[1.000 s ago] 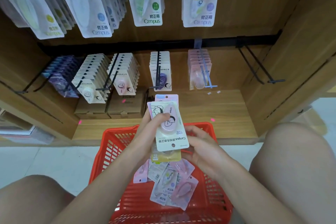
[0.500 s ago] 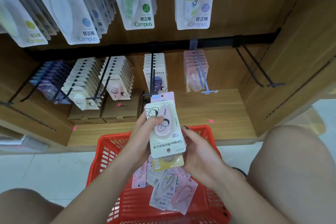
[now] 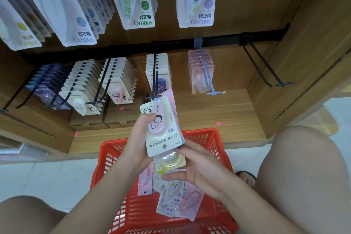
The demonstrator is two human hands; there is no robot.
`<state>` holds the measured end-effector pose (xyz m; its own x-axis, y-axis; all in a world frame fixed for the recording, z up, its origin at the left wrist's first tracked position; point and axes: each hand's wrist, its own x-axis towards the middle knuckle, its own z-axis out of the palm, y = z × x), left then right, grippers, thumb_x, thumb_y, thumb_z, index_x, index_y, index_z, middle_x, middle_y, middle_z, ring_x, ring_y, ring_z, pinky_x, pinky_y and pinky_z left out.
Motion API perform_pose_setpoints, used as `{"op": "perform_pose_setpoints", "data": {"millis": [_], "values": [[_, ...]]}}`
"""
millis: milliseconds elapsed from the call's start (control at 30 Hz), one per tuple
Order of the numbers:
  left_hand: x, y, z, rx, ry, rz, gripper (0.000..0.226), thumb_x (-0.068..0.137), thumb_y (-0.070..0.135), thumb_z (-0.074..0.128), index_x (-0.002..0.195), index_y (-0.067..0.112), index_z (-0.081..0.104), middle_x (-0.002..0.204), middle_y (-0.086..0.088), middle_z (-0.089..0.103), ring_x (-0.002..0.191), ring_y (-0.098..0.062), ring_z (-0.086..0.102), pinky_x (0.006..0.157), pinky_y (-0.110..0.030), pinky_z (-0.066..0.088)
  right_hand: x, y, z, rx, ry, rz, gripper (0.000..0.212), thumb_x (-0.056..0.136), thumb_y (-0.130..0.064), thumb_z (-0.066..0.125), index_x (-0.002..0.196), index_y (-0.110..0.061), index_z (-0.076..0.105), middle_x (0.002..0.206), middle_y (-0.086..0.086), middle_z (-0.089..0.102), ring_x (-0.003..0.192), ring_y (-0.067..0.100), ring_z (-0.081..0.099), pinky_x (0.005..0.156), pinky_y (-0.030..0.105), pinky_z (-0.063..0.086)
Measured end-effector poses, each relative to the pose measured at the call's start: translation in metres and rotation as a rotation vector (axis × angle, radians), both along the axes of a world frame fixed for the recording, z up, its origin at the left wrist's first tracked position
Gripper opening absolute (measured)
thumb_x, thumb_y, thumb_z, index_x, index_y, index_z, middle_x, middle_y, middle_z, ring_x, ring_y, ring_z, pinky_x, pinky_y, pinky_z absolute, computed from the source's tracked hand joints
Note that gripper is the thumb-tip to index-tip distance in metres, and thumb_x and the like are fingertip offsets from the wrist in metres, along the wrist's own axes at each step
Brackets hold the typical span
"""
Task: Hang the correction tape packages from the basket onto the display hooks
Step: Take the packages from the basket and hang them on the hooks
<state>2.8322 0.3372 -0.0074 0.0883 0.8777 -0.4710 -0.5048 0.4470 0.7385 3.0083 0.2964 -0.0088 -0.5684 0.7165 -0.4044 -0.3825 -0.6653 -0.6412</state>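
Left hand (image 3: 139,138) fingers are curled round a small stack of correction tape packages (image 3: 163,129), held above the red basket (image 3: 212,137) with the thumb pressed on the front card. That front package is a cream card turned upside down, printed with "Campus" and "GOOD TIME", a cartoon figure, and a pale pink oval tape dispenser under a clear blister; its round hang hole sits at the lower end. A pink card shows behind it and a yellow package (image 3: 169,161) pokes out beneath. The right hand (image 3: 195,167) is spread with relaxed fingers, its fingertips touching the lower right edge of the stack. More loose packages (image 3: 178,199), pink and lilac, lie in the basket below. On the wooden display, matching cream packages with purple dispensers hang on a black hook (image 3: 154,78) just beyond the stack, pink ones hang on a blue hook (image 3: 207,74), and an empty black hook (image 3: 269,70) juts out at the right.
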Motion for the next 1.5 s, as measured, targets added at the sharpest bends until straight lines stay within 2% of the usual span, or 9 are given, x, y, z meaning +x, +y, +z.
{"op": "perform_pose_setpoints", "data": {"millis": [200, 367, 533, 733, 867, 967, 1233, 1333, 1500], "values": [[0.001, -0.001, 0.002, 0.050, 0.114, 0.005, 0.060, 0.073, 0.029, 0.067, 0.130, 0.009, 0.063, 0.105, -0.019, 0.070, 0.084, -0.033, 0.072, 0.063, -0.042, 0.059, 0.006, 0.000, -0.006, 0.062, -0.158, -0.060, 0.024, 0.104, -0.002, 0.054, 0.123, -0.002, 0.069, 0.120, 0.018, 0.074, 0.108, 0.033, 0.073, 0.085, 0.047, 0.063], [0.005, -0.005, 0.001, 0.161, 0.207, -0.009, 0.037, 0.063, 0.031, 0.077, 0.100, 0.033, 0.074, 0.100, -0.006, 0.079, 0.084, -0.027, 0.078, 0.065, -0.041, 0.061, 0.008, -0.002, -0.009, -0.048, -0.114, -0.123, 0.031, 0.108, -0.013, 0.043, 0.125, 0.000, 0.066, 0.121, 0.025, 0.073, 0.103, 0.039, 0.072, 0.088, 0.054, 0.062], [0.009, -0.010, 0.002, 0.268, 0.326, -0.095, 0.043, 0.072, 0.027, 0.076, 0.114, 0.035, 0.070, 0.108, -0.005, 0.078, 0.091, -0.029, 0.078, 0.067, -0.042, 0.061, 0.011, 0.003, -0.007, -0.022, -0.181, -0.089, 0.051, 0.109, -0.051, 0.039, 0.132, -0.016, 0.069, 0.124, 0.017, 0.074, 0.112, 0.039, 0.072, 0.096, 0.060, 0.058], [0.015, -0.019, 0.003, 0.316, 0.381, -0.215, 0.043, 0.074, 0.024, 0.075, 0.116, 0.034, 0.069, 0.112, -0.007, 0.077, 0.098, -0.028, 0.077, 0.073, -0.037, 0.061, 0.021, 0.015, -0.003, 0.029, -0.364, 0.005, 0.053, 0.105, -0.063, 0.041, 0.131, -0.027, 0.070, 0.121, 0.011, 0.076, 0.113, 0.036, 0.073, 0.091, 0.052, 0.062], [0.018, -0.022, 0.009, 0.358, 0.406, -0.292, 0.047, 0.079, 0.022, 0.075, 0.123, 0.033, 0.065, 0.114, -0.009, 0.076, 0.099, -0.029, 0.075, 0.077, -0.037, 0.061, 0.023, 0.026, 0.008, 0.107, -0.550, -0.113, 0.050, 0.101, -0.062, 0.050, 0.136, -0.030, 0.067, 0.137, 0.004, 0.070, 0.124, 0.024, 0.067, 0.108, 0.046, 0.050], [0.021, -0.023, 0.018, 0.374, 0.406, -0.338, 0.047, 0.080, 0.021, 0.074, 0.124, 0.033, 0.064, 0.115, -0.008, 0.075, 0.099, -0.028, 0.074, 0.077, -0.039, 0.060, 0.027, 0.031, 0.021, 0.118, -0.398, -0.189, 0.046, 0.102, -0.053, 0.054, 0.129, -0.021, 0.072, 0.125, 0.012, 0.074, 0.104, 0.022, 0.070, 0.094, 0.039, 0.053], [0.042, -0.020, 0.064, 0.495, 0.468, -0.375, 0.048, 0.072, 0.025, 0.075, 0.117, 0.041, 0.066, 0.111, -0.002, 0.077, 0.096, -0.020, 0.074, 0.075, -0.032, 0.059, 0.037, 0.034, 0.060, 0.006, -0.183, -0.329, 0.043, 0.103, -0.031, 0.057, 0.129, 0.000, 0.067, 0.124, 0.029, 0.066, 0.106, 0.038, 0.060, 0.107, 0.061, 0.046], [0.055, -0.024, 0.078, 0.564, 0.502, -0.395, 0.049, 0.073, 0.026, 0.074, 0.116, 0.046, 0.065, 0.111, 0.002, 0.076, 0.098, -0.014, 0.072, 0.077, -0.027, 0.057, 0.041, 0.036, 0.070, 0.041, -0.185, -0.453, 0.043, 0.098, -0.017, 0.062, 0.132, 0.009, 0.058, 0.131, 0.041, 0.059, 0.105, 0.040, 0.059, 0.097, 0.058, 0.046], [0.068, -0.026, 0.091, 0.641, 0.528, -0.378, 0.051, 0.073, 0.025, 0.075, 0.118, 0.046, 0.064, 0.117, -0.001, 0.074, 0.106, -0.019, 0.072, 0.083, -0.031, 0.059, 0.044, 0.036, 0.082, 0.083, -0.168, -0.602, 0.014, 0.095, -0.007, 0.065, 0.105, 0.002, 0.066, 0.094, 0.024, 0.064, 0.088, 0.037, 0.059, 0.079, 0.048, 0.047]]}}
